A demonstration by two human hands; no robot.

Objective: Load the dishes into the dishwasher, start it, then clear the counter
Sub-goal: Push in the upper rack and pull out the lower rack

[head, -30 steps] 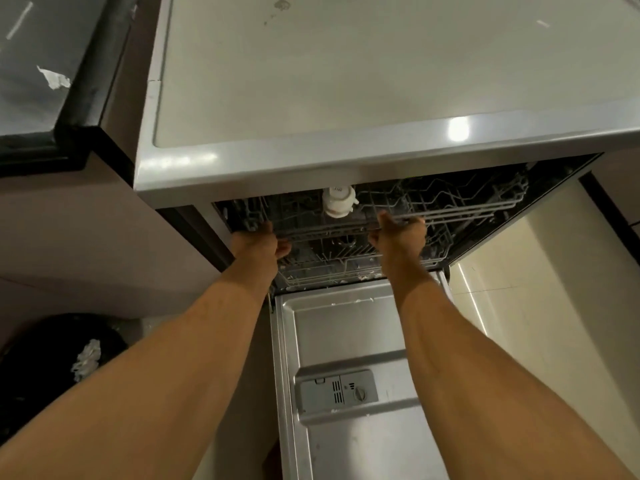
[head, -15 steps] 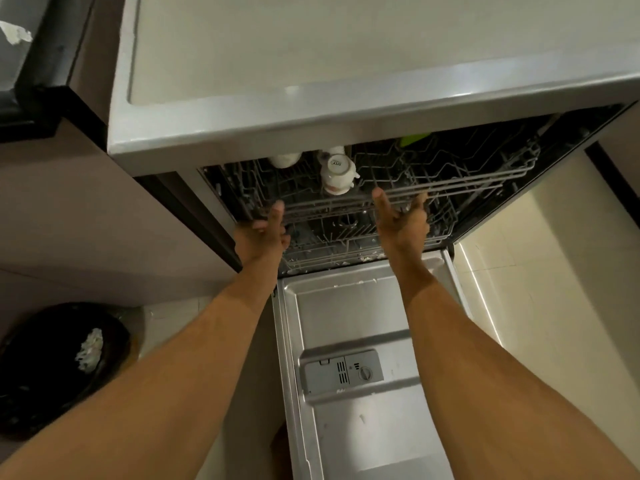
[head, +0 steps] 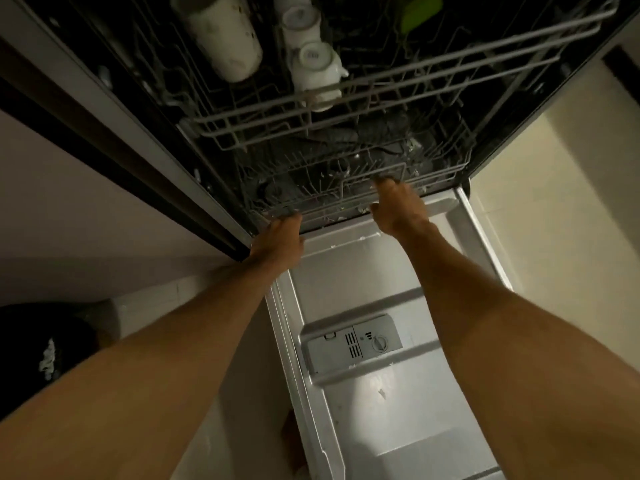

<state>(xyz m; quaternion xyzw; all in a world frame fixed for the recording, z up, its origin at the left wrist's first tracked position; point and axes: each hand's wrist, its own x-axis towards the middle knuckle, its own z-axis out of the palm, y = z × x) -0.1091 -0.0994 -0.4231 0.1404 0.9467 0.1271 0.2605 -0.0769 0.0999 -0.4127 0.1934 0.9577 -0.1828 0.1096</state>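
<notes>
Both hands at the front edge of the lower rack (head: pixel 349 188), arms reaching fwd over the open dishwasher door (head: pixel 398 410). Left hand (head: pixel 278 239) sits at the rack's front-left corner, fingers curled over the wire rim, closed on it. Right hand (head: pixel 398 206) is toward the rack's front-right, fingers hooked on the front wire by a raised loop, thumb sticking out at 9 o'clock; grip looks closed but blurred. Hands well apart, w/ open rack edge between them. Door lies flat at 6 o'clock, its inner panel bare apart from the detergent dispenser (head: pixel 353 342) mid-panel; room on the door btw the two forearms. Upper rack (head: pixel 398 88) sits above and behind at 12 o'clock, holding a tall white mug (head: pixel 221 36) on its side at 11 o'clock and two small white cups (head: pixel 317 69) upside down just beside it, one behind the other. A green item (head: pixel 419 10) at 1 o'clock, cut off by the top edge, can't tell what it is. Lower rack contents dark and hard to make out. Cabinet panel (head: pixel 86 209) flanks the tub at 9 o'clock; pale floor tiles (head: pixel 554 202) at 3 o'clock give free room on that side. Dark bin (head: pixel 41 351) at 8 o'clock, partly cut off by the left arm and frame edge.
</notes>
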